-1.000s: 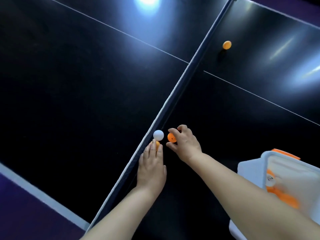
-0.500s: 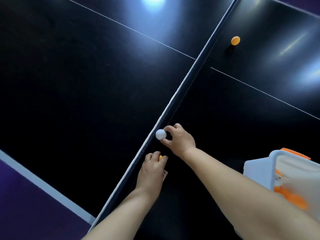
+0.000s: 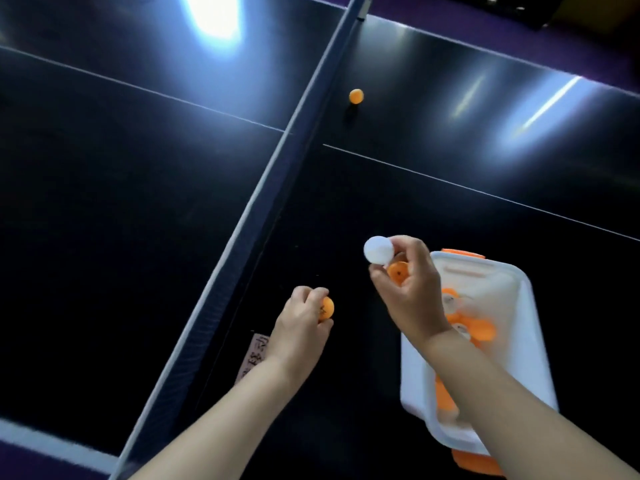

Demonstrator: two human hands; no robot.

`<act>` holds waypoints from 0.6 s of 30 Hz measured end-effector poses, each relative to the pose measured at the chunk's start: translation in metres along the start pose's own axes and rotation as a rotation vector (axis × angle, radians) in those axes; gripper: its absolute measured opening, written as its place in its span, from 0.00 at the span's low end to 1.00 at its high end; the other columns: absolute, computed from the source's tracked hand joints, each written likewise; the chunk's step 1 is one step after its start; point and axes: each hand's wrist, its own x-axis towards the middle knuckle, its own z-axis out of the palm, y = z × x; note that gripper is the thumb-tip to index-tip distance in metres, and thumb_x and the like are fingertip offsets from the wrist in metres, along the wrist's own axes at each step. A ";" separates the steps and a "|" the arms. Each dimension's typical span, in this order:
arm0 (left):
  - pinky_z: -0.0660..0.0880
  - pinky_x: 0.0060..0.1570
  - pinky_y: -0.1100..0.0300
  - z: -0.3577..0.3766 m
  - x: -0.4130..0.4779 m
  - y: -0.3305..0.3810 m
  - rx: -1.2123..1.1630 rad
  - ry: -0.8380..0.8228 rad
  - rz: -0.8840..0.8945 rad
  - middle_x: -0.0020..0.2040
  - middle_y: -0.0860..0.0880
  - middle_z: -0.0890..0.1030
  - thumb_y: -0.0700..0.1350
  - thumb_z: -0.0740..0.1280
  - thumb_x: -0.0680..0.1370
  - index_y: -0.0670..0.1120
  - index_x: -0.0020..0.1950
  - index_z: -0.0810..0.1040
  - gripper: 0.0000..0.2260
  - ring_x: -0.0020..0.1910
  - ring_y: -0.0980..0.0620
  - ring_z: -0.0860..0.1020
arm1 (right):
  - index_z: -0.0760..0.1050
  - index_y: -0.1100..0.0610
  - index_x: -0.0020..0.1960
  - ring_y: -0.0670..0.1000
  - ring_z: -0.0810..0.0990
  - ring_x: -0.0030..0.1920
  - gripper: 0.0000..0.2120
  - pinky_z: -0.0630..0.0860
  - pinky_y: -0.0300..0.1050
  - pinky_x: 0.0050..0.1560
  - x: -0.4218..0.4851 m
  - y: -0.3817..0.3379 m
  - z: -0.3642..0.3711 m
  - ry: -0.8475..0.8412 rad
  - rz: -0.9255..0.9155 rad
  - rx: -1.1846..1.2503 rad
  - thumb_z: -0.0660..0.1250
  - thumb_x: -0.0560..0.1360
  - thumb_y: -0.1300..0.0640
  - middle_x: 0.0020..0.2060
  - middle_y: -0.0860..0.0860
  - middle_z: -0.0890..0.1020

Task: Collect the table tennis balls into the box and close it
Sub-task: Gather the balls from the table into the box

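My right hand [image 3: 408, 292] is raised above the table just left of the open white box [image 3: 519, 306]. It pinches a white ball [image 3: 379, 250] at its fingertips and holds an orange ball [image 3: 398, 273] in the palm. My left hand [image 3: 301, 323] grips another orange ball [image 3: 83, 308] lower left of it, near the net. Several orange and white balls lie inside the box, whose orange latches show at its far and near ends. One orange ball [image 3: 356, 96] rests far up the table beside the net.
The net [image 3: 277, 168] runs diagonally across the dark table [image 3: 450, 202] from lower left to top centre. A pink label [image 3: 254, 355] is stuck on the table under my left wrist. Bright light glares on the table at top left and right.
Both hands have lifted away from the net and drawn back toward the box. The right hand picked up the white ball beside its orange one; the left hand closed on an orange ball.
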 end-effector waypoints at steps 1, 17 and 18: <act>0.73 0.55 0.63 0.003 0.001 0.015 0.004 0.007 0.049 0.61 0.56 0.70 0.47 0.66 0.76 0.53 0.69 0.67 0.22 0.57 0.56 0.73 | 0.70 0.51 0.53 0.42 0.73 0.44 0.15 0.70 0.33 0.45 -0.007 0.007 -0.018 0.052 0.022 -0.011 0.68 0.68 0.54 0.44 0.45 0.75; 0.67 0.55 0.65 0.075 -0.006 0.139 0.087 -0.182 0.061 0.71 0.51 0.62 0.47 0.65 0.74 0.50 0.74 0.56 0.30 0.66 0.53 0.65 | 0.76 0.62 0.58 0.61 0.73 0.52 0.24 0.75 0.56 0.50 -0.077 0.128 -0.141 0.216 0.166 -0.609 0.71 0.62 0.72 0.52 0.61 0.76; 0.69 0.45 0.68 0.077 -0.007 0.141 0.037 -0.190 0.037 0.69 0.51 0.65 0.45 0.64 0.75 0.50 0.73 0.57 0.28 0.58 0.54 0.70 | 0.76 0.62 0.58 0.63 0.75 0.50 0.25 0.76 0.55 0.48 -0.078 0.132 -0.142 0.199 0.196 -0.607 0.70 0.62 0.73 0.52 0.62 0.76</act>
